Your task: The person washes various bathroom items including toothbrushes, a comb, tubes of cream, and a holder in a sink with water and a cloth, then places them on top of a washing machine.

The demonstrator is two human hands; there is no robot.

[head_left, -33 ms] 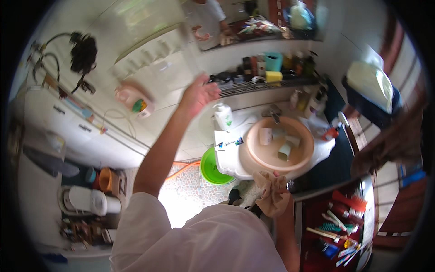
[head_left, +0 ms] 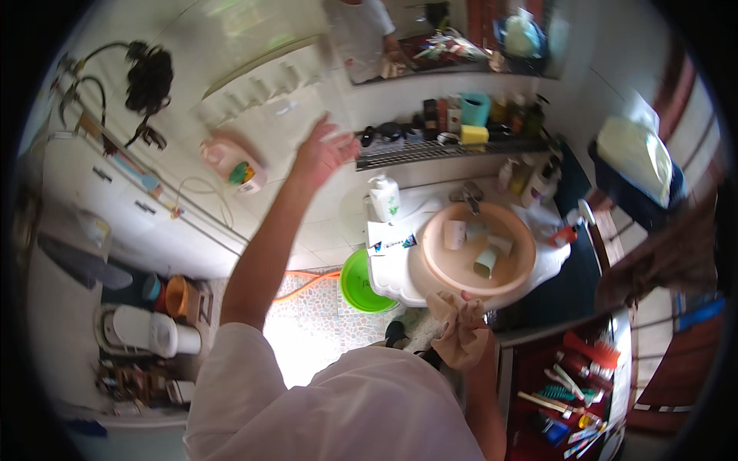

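Observation:
My left hand [head_left: 327,152] is raised with its fingers apart and nothing in it, near the left end of the black wire shelf [head_left: 438,151]. Low in front of the sink, my right hand [head_left: 478,346] grips a crumpled beige cloth [head_left: 453,311] that hides most of its fingers. Just beyond the cloth, a peach-coloured basin [head_left: 525,265] stands in the white sink [head_left: 392,273]; it holds water and several pale cups or containers [head_left: 485,262]. A white pump bottle [head_left: 383,198] and a toothpaste tube [head_left: 395,244] are on the sink's left side.
Bottles, a teal cup [head_left: 475,109] and a yellow block [head_left: 474,134] line the shelf below a mirror. A green bucket [head_left: 361,288] stands on the floor by an orange hose [head_left: 311,284]. Brushes and toothbrushes [head_left: 565,380] lie on a dark red surface at right.
My left hand has drawn slightly left, away from the shelf items. The whole view has shifted a little. My right hand still grips the cloth.

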